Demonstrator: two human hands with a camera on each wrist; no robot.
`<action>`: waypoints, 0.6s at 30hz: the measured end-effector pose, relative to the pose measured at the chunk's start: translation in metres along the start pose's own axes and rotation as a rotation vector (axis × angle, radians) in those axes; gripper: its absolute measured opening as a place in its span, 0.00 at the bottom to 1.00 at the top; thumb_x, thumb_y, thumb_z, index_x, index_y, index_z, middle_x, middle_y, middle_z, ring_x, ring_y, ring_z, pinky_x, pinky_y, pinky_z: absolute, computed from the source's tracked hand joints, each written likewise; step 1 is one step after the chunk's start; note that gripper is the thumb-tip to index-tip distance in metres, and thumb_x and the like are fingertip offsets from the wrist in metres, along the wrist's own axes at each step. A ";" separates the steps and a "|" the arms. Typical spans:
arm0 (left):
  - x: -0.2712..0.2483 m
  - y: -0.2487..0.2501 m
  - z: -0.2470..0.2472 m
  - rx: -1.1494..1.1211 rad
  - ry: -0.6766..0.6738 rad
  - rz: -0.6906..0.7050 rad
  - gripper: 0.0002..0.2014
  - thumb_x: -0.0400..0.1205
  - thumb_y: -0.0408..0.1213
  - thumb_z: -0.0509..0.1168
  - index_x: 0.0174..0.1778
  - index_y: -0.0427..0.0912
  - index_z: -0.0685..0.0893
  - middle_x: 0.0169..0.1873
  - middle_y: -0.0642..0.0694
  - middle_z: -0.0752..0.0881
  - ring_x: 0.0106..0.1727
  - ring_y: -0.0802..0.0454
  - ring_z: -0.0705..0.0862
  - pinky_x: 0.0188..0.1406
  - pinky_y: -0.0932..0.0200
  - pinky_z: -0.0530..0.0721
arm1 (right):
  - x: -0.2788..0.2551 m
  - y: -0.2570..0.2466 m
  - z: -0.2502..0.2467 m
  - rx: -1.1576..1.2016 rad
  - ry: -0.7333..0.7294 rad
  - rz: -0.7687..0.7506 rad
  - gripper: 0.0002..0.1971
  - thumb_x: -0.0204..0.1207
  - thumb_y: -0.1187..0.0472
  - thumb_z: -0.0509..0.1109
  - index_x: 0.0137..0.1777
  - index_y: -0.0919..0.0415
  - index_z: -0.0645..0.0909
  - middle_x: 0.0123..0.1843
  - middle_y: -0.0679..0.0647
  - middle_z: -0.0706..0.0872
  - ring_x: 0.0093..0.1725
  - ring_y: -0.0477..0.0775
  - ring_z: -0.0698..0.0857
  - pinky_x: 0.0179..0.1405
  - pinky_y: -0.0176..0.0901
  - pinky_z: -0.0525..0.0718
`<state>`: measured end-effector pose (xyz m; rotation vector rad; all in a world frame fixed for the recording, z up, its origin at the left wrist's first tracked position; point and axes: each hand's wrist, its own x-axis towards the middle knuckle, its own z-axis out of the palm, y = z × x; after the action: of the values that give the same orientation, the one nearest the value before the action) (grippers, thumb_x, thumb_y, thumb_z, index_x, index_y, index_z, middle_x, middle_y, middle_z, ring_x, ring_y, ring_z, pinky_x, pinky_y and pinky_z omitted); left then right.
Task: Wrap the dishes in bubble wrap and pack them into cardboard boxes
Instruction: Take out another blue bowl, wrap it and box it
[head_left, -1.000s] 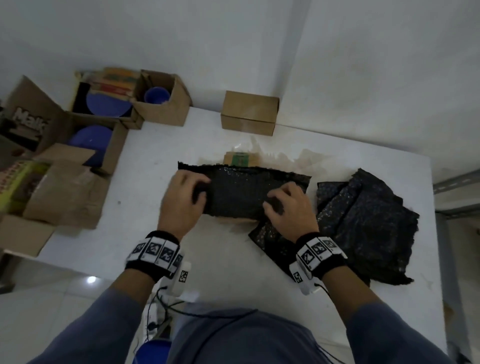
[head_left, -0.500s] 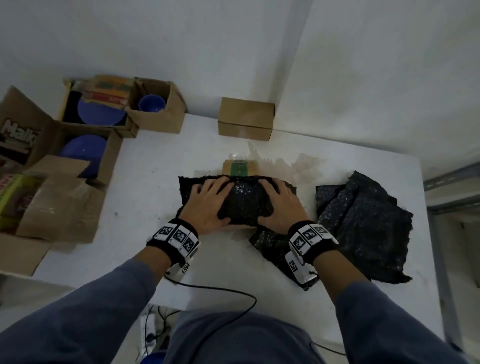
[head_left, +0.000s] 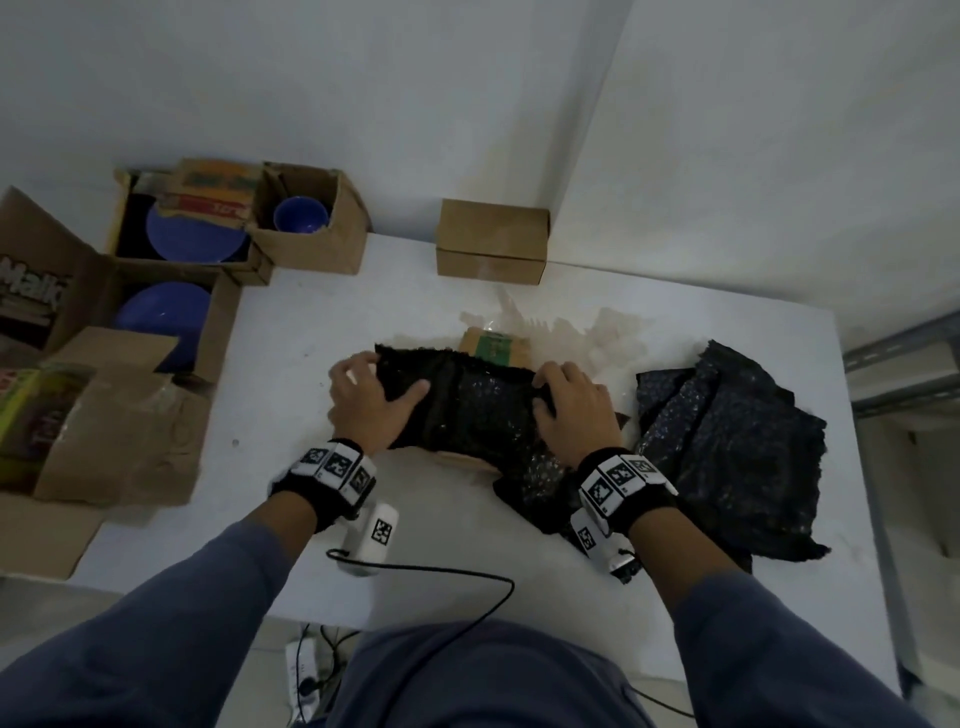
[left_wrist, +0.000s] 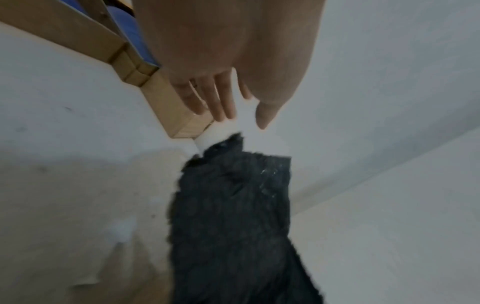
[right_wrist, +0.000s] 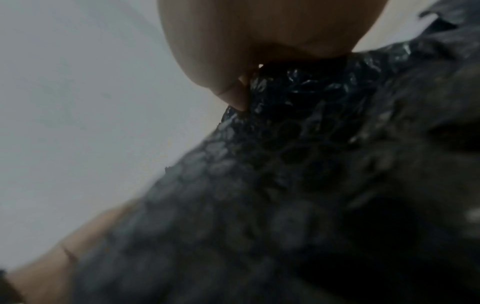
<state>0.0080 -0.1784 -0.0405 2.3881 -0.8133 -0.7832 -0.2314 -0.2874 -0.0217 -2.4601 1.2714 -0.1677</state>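
Observation:
A dish bundle rolled in black bubble wrap (head_left: 478, 410) lies across the middle of the white table (head_left: 311, 338); the dish inside is hidden. My left hand (head_left: 374, 395) rests on its left end, thumb laid over the top. In the left wrist view the left hand (left_wrist: 233, 102) has straight, spread fingers above the bundle's (left_wrist: 233, 205) frayed corner. My right hand (head_left: 566, 400) grips the right end with curled fingers. The right wrist view shows a fingertip of the right hand (right_wrist: 239, 96) dug into the bundle (right_wrist: 285, 164).
A loose pile of black bubble wrap (head_left: 727, 441) lies at the right. Open cardboard boxes at the left hold a blue bowl (head_left: 301, 218) and blue plates (head_left: 195, 234). A closed small box (head_left: 491, 241) stands at the back. A brown-green packet (head_left: 493, 348) sits behind the bundle.
Half a second ago both hands pressed flat on the middle of the bundle. They have moved apart to its two ends, and the right fingers have curled into the wrap.

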 end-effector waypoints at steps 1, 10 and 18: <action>0.006 -0.003 -0.001 -0.120 -0.099 -0.151 0.39 0.73 0.55 0.76 0.72 0.46 0.62 0.72 0.38 0.67 0.68 0.39 0.75 0.68 0.43 0.78 | 0.000 0.000 0.000 0.065 0.019 -0.003 0.13 0.77 0.62 0.66 0.61 0.54 0.73 0.52 0.53 0.80 0.48 0.60 0.83 0.48 0.53 0.79; 0.042 0.052 -0.058 -0.593 0.200 0.085 0.22 0.76 0.42 0.75 0.64 0.50 0.76 0.52 0.50 0.85 0.51 0.57 0.84 0.54 0.63 0.82 | -0.003 0.001 -0.006 0.702 0.182 0.490 0.11 0.79 0.65 0.63 0.35 0.59 0.79 0.30 0.50 0.78 0.33 0.51 0.74 0.35 0.42 0.69; 0.013 0.064 -0.025 -0.414 -0.310 -0.044 0.42 0.74 0.47 0.77 0.77 0.51 0.57 0.66 0.42 0.75 0.63 0.48 0.79 0.62 0.52 0.79 | -0.021 -0.014 0.007 0.990 0.057 0.793 0.06 0.70 0.64 0.67 0.34 0.65 0.79 0.31 0.58 0.76 0.33 0.54 0.76 0.33 0.41 0.74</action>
<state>0.0084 -0.2251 0.0110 1.9489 -0.6385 -1.2297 -0.2313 -0.2618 -0.0218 -1.0579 1.5626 -0.4993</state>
